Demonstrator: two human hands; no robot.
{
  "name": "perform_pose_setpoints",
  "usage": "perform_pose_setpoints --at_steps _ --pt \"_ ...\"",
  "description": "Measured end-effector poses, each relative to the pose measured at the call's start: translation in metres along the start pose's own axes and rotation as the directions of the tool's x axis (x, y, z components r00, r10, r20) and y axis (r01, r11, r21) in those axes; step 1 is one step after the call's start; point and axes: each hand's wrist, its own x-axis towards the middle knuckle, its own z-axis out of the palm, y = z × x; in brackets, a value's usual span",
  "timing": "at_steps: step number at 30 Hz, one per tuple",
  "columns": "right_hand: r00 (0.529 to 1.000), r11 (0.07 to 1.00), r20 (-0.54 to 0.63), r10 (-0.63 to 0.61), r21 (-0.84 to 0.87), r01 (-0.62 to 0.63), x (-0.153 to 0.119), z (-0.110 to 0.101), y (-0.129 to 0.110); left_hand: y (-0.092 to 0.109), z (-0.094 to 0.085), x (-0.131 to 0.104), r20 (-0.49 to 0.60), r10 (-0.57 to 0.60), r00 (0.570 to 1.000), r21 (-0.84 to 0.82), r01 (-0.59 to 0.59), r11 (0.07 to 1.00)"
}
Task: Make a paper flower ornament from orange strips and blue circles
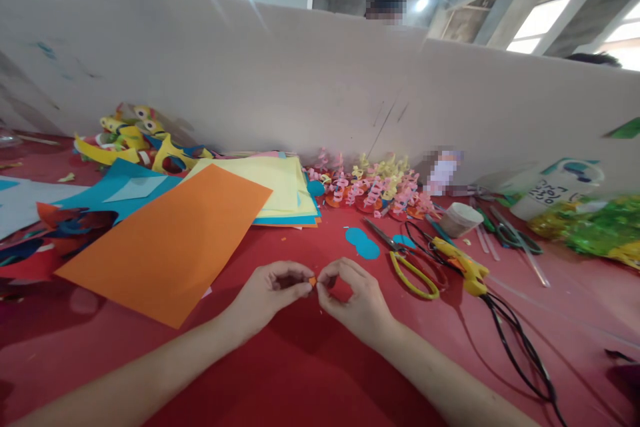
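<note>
Orange scrap of paper [313, 281] pinched between both hands near the middle of the red surface [280, 373] — left hand [270, 293] closed on it with thumb and forefinger from the left, right hand [353, 297] closed on it from the right, fingertips almost meeting. Scrap is tiny, shape hard to tell. Both forearms come in from the near edge.

Left of the hands, a big orange sheet [170, 243] lies flat, overlapping a stack of yellow and blue sheets [280, 190] further back. Far left — a pile of paper cutouts with eyes [133, 137] against the white wall board [300, 80]. Right of the hands, yellow-handled scissors [407, 263] lie just beside two blue paper circles [363, 243]. A yellow glue gun [463, 267] lies right of the scissors, its black cord [520, 347] trailing toward the near right. Far middle, a cluster of pink and yellow paper curls [375, 187]. Roll of tape [460, 219] near them, green shiny wrapping [600, 230] at far right.
</note>
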Motion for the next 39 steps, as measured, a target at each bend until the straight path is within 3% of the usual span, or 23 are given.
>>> perform_pose_setpoints --at_steps 10,18,21,27,32,39 --pt "0.999 0.999 -0.004 -0.032 0.015 0.032 -0.001 -0.001 -0.002 -0.001 -0.001 0.001 0.054 -0.029 0.998 -0.044 0.031 0.999" --pt "0.978 0.966 0.138 0.154 0.187 -0.178 0.001 -0.004 -0.001 0.007 -0.007 0.002 0.107 -0.039 0.993 -0.039 0.043 0.998" --pt "0.969 0.955 0.177 0.171 0.213 -0.207 0.001 -0.004 0.0 0.006 -0.009 0.003 0.133 -0.044 0.99 -0.023 0.047 0.999" --pt "0.96 0.941 0.205 0.19 0.242 -0.238 0.001 -0.002 0.001 0.001 -0.012 0.003 0.14 -0.04 0.989 0.082 0.029 0.996" --pt "0.94 0.895 0.235 0.247 0.315 -0.314 0.0 0.0 0.0 0.008 -0.008 0.001 0.121 0.018 0.992 0.208 -0.043 0.977" --pt "0.938 0.898 0.23 0.26 0.299 -0.322 0.0 0.0 -0.002 0.013 -0.002 -0.005 0.097 0.094 0.991 0.303 -0.12 0.945"
